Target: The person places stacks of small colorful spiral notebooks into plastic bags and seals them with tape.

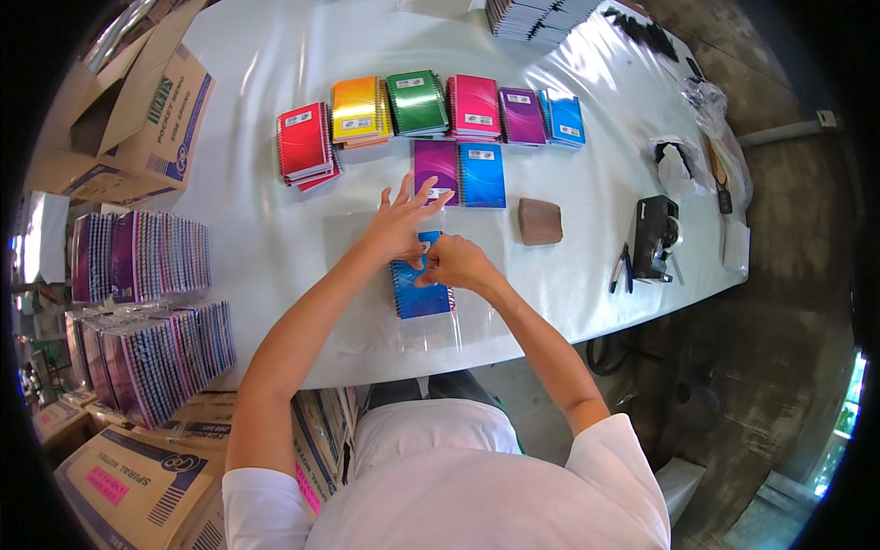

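Observation:
A blue spiral notebook (422,298), seemingly the top of a small stack, lies before me on a clear plastic sheet or bag (362,316). Over its upper edge, my left hand (400,225) has its fingers spread, reaching toward a purple notebook (434,165). My right hand (458,263) is closed, knuckles up, on the upper right of the blue stack; what its fingers pinch is hidden. Just right of the purple notebook lies another blue notebook (482,176). Behind them runs a row of notebook stacks: red (304,142), yellow (357,105), green (417,103), pink (474,105), purple (522,116) and blue (565,117).
A brown block (541,222) sits right of my hands. Farther right are a black tape dispenser (653,240) and pliers-like cutters (622,269). An open carton (137,119) and wrapped notebook bundles (151,353) stand left. More notebooks (541,20) are piled at the white table's (275,55) far side.

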